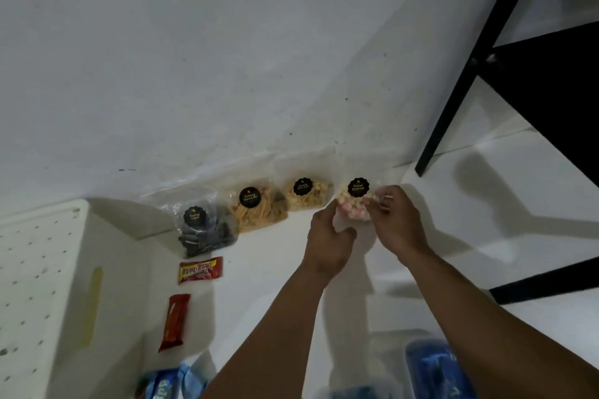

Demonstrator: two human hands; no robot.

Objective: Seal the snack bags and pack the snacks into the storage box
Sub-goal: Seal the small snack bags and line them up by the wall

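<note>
Several clear snack bags with round black labels lean in a row against the white wall on the floor. The rightmost holds pink and cream snacks (351, 204). My left hand (329, 238) and my right hand (393, 220) both grip this bag at its sides. To its left stand a bag of pale crisps (308, 196), a bag of yellow sticks (259, 209) and a bag of dark snacks (204, 230). A red wrapped snack (201, 270) and a red-brown bar (175, 322) lie on the floor nearer me.
A white perforated box (42, 285) stands at the left. Black furniture legs (460, 81) rise at the right. Blue packets (162, 385) and a blue-lidded container (434, 369) lie at the bottom edge.
</note>
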